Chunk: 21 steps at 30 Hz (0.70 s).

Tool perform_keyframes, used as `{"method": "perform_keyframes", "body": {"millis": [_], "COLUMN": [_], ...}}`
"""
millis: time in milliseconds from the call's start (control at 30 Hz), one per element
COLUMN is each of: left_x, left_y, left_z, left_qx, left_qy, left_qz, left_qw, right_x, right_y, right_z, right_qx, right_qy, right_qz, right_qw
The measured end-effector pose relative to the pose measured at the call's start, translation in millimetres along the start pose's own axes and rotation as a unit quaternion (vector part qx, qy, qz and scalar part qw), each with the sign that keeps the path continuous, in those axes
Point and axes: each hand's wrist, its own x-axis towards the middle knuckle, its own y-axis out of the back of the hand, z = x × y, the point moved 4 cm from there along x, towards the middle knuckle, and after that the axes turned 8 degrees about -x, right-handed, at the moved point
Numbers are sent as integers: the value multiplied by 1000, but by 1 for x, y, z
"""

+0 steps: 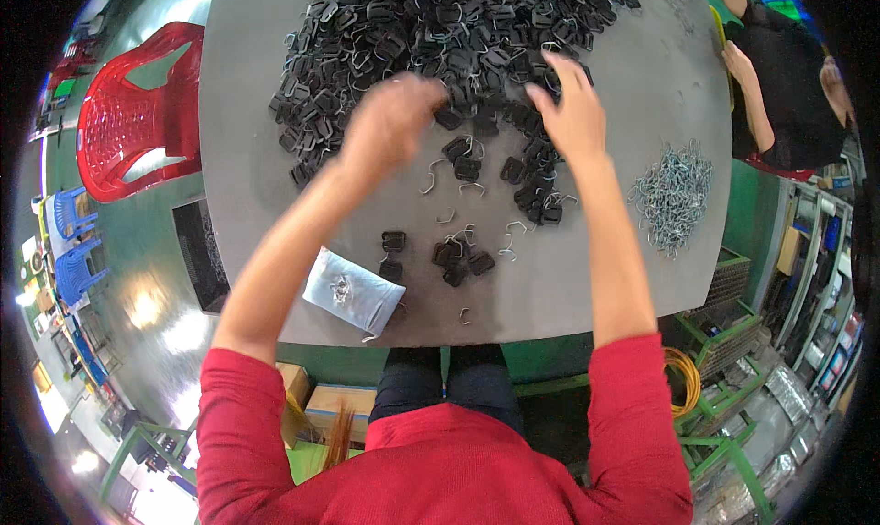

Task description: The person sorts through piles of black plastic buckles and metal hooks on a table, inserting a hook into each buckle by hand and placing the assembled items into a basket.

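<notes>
A large heap of small black buckle-like plastic pieces (458, 30) with bent wire hooks among them covers the far part of the grey table. At the heap's near left side is my left hand (394, 122), smeared by motion; what its fingers hold, if anything, cannot be made out. Over the heap's near right side reaches my right hand (573, 113), open, thumb and forefinger apart with nothing visible between them. Nearer me lies a small cluster of black pieces (461, 255) with hooks. Loose bent wire hooks (445, 217) are scattered around it.
A light blue pouch (353, 294) with small wire bits on top lies near the table's front edge (550, 328). To the right is a pile of silvery wire hooks (672, 198). Another person (784, 76) sits beyond the right edge. A red chair (147, 113) stands left.
</notes>
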Motion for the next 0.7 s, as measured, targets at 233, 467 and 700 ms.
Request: {"method": "perform_keyframes", "body": {"millis": [233, 467, 700], "left_x": [-159, -50, 39], "left_y": [-112, -124, -89], "left_z": [123, 39, -30], "left_qx": [0, 98, 276], "left_qy": [-253, -142, -131], "left_qz": [-332, -187, -130], "left_qw": [909, 967, 943], "right_x": [-214, -100, 21], "right_y": [-29, -83, -89], "right_z": [3, 7, 13], "right_qx": [-35, -4, -65], "right_qy": [-126, -87, -75], "right_qz": [25, 118, 43], "right_qw": [991, 989, 994]}}
